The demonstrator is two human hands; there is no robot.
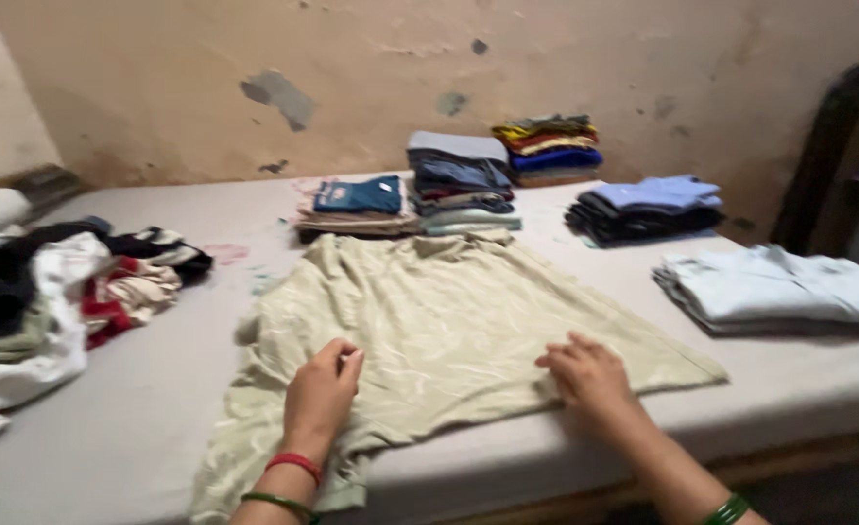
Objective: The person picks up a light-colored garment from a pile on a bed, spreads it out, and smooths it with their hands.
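Unsorted clothes heap [55,292] at bed's [157,408] left edge. Left hand [321,391] flat on pale green garment [449,321], grip loose, nothing pinched. Garment spread mid-bed. Right hand [585,374] pressing its right side, fingers splayed. Folded stacks [463,185] behind; light folded pile [779,287] far right.

Both hands, left hand [321,389] and right hand [585,374], press flat on a beige garment [449,321] spread over the bed [138,428].
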